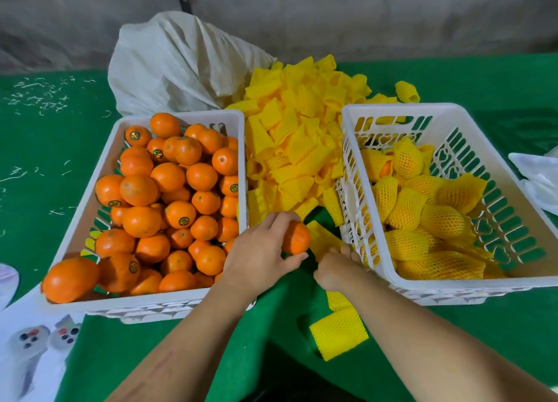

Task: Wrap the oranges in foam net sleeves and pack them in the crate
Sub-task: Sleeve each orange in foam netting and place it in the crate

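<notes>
My left hand (259, 247) grips a bare orange (297, 238) between the two crates, above the green cloth. My right hand (335, 267) pinches a flat yellow foam net sleeve (324, 238) just right of that orange. The white crate on the left (90, 190) is piled with several bare oranges (169, 190). The white crate on the right (513, 202) holds several oranges wrapped in yellow sleeves (422, 214). A heap of empty yellow sleeves (296, 136) lies between the crates.
A white woven sack (175, 66) slumps behind the left crate. Two loose sleeves (339, 335) lie on the green tablecloth (45, 148) near my right forearm. White plastic bags (540, 178) lie at the right edge, printed paper (30, 347) at the lower left.
</notes>
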Demonstrator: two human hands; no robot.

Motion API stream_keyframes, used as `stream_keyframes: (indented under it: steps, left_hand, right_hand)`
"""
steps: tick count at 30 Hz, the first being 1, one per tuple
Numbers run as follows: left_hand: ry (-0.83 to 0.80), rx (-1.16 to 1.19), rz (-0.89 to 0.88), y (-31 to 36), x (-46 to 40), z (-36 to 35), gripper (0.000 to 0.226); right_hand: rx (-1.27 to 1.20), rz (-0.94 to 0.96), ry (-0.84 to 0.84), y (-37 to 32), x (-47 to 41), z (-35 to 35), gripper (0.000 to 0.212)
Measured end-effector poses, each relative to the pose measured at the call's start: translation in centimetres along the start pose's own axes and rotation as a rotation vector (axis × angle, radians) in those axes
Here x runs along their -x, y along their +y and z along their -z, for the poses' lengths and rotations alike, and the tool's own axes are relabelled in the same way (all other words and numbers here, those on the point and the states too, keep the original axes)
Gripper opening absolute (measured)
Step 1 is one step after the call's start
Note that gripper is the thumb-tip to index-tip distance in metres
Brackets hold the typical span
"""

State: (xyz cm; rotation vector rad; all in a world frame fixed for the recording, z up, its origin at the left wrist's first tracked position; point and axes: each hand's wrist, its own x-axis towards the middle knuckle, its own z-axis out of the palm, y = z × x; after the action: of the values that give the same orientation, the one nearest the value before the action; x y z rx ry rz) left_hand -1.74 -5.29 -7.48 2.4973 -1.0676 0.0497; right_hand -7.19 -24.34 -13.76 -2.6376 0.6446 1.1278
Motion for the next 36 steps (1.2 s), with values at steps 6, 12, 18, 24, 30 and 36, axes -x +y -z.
stream_keyframes:
  steps: [6,12,18,24,30,36]
  left_hand:
    - [0.008,0.072,0.044,0.0,0.0,0.1,0.072]
    - [-0.013,0.070,0.023,0.0,0.1,0.3,0.076]
    - [-0.018,0.126,0.001,-0.1,0.0,0.7,0.068]
    - [-0.004,0.154,0.070,-0.1,0.3,0.6,0.081]
    - [0.022,0.243,0.134,-0.2,0.0,0.4,0.085]
    - [0.026,0.392,0.178,-0.3,-0.1,0.8,0.083]
  right_hand:
    - [0.050,0.012,-0.037,0.4,-1.5,-0.8,0.057]
    - [-0.117,0.066,0.210,0.6,-1.7,-1.2,0.046]
    - [-0.129,0.145,0.112,1.0,-1.8,-0.8,0.053]
    - [-0.031,0.057,0.066,1.1,-2.3,-2.0,0.047]
    - [-0.470,0.274,0.661,0.5,-1.4,-0.3,0.015]
    - [-1.668,0.413,0.399,-1.4,2.6,4.2,0.010]
